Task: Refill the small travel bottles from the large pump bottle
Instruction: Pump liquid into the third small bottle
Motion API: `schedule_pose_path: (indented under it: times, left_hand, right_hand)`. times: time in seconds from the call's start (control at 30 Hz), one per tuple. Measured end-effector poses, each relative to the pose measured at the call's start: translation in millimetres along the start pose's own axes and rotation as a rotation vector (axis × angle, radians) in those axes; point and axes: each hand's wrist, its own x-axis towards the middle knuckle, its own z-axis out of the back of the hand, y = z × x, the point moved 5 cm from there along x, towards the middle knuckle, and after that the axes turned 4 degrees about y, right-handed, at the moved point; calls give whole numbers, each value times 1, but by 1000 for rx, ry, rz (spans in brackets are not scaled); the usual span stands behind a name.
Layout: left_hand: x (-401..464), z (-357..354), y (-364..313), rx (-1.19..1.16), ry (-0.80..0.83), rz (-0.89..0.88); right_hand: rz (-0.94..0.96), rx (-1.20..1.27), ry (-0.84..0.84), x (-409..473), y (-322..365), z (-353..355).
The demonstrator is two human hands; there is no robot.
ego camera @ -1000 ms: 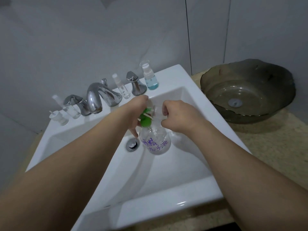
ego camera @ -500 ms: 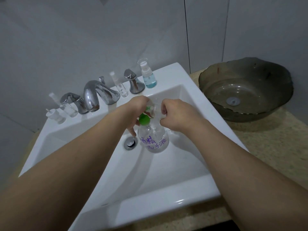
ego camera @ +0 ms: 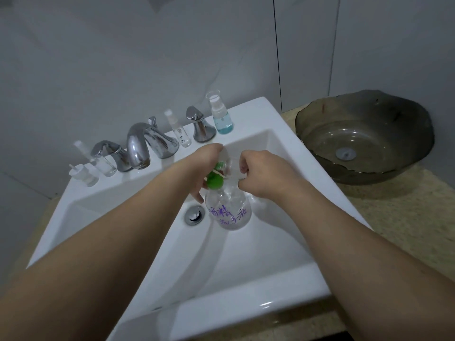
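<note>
A large clear pump bottle [ego camera: 229, 212] with purple handwriting stands upright in the white sink [ego camera: 246, 313], beside the drain [ego camera: 194, 214]. My left hand [ego camera: 205, 163] is closed over its green pump head [ego camera: 214, 181]. My right hand [ego camera: 261, 173] pinches a small clear travel bottle [ego camera: 231, 166] held right against the pump's nozzle; most of that small bottle is hidden by my fingers. Other travel bottles line the sink's back ledge: one with blue liquid [ego camera: 222, 119], a slim spray bottle [ego camera: 181, 132], a clear one [ego camera: 103, 161] and a short white-capped one [ego camera: 82, 174].
A chrome faucet [ego camera: 140, 143] with two handles stands on the back ledge between the bottles. A dark glass basin bowl [ego camera: 364, 136] sits on the speckled counter [ego camera: 406, 217] to the right. Grey tiled wall runs behind.
Both hands stay at the top of the pump bottle. The green pump head sits slightly lower than one second ago, and the view has shifted a little.
</note>
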Motion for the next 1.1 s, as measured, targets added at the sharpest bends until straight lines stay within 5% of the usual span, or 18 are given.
schedule_pose_path:
  times: [1.1]
  left_hand:
    - [3,6,-1,-5,14,12]
  right_hand:
    - [29,12,-22,1,3,0]
